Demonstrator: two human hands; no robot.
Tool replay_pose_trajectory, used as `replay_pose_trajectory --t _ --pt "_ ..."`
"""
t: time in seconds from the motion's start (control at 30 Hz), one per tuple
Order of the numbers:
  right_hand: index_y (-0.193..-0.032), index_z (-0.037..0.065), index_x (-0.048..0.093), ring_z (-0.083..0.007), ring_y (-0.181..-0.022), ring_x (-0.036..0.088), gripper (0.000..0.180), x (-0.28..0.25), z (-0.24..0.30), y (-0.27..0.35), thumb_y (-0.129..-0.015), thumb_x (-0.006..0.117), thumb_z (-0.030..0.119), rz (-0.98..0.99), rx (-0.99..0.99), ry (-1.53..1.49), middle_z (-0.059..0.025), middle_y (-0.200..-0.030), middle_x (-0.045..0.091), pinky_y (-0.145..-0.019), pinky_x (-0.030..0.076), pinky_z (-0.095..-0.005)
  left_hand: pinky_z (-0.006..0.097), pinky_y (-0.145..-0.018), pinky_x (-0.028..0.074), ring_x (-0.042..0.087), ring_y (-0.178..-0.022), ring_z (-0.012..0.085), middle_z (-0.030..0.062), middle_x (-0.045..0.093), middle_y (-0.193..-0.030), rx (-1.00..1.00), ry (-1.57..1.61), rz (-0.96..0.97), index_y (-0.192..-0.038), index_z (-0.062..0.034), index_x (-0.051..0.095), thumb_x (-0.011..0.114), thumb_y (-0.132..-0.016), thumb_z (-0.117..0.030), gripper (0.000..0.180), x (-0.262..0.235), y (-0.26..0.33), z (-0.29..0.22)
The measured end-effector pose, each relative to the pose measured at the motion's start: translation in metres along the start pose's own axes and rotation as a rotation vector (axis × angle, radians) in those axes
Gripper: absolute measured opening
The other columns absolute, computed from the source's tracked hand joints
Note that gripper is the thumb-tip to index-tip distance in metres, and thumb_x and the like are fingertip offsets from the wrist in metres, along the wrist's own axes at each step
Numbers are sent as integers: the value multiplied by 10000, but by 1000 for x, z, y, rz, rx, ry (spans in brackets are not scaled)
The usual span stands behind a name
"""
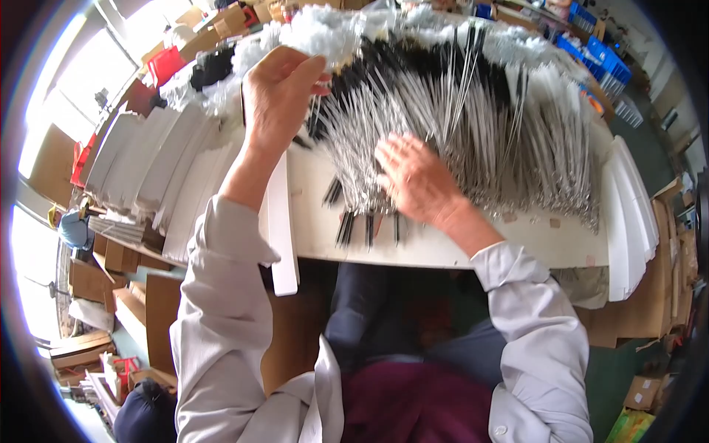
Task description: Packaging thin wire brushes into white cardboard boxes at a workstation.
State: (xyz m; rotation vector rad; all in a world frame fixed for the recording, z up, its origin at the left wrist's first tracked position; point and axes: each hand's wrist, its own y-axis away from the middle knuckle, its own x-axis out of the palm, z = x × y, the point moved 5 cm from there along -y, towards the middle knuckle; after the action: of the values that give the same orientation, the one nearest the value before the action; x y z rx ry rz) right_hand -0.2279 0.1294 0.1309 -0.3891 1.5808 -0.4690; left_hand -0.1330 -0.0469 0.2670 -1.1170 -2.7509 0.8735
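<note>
A wide heap of thin metal rods [391, 111] with black ends lies fanned across the pale table [436, 247]. My right hand [419, 179] rests on the near part of this heap, its fingers stretched out over the rods. Raised at the heap's left side, my left hand [279, 100] has its fingers bent and closed toward the thumb; what they hold, if anything, is hidden. Beneath my left forearm a long narrow white box [281, 236] reaches past the table's front edge. Short black pieces [345, 229] lie in front of the rods.
Stacks of long white boxes [140, 159] fill the table's left side, and more white boxes [628, 221] stand at its right edge. Clear plastic bags [325, 29] are piled along the back. Blue crates [602, 59] sit beyond the far right; cardboard boxes [159, 325] are at lower left.
</note>
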Motion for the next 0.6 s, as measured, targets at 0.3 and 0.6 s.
replay_pose_trajectory --t 0.3,0.6 --pt "-1398 -62 550 -320 -1460 430 506 27 2 4 -1068 388 285 155 31 -5 -217 -1512 516 -1269 247 -433 333 -815 597 720 -927 208 152 731 -1038 203 142 -250 -995 23 674 627 -998 -93 125 -59 -5 -66" --pt "-1323 -141 566 -319 -1165 675 903 -27 21 -5 -1030 367 690 19 525 -1603 -258 -1217 686 -1039 515 -418 322 -855 558 699 -937 184 165 725 -1068 412 2 -192 -959 35 621 587 -1025 -62 122 4 63 -122"
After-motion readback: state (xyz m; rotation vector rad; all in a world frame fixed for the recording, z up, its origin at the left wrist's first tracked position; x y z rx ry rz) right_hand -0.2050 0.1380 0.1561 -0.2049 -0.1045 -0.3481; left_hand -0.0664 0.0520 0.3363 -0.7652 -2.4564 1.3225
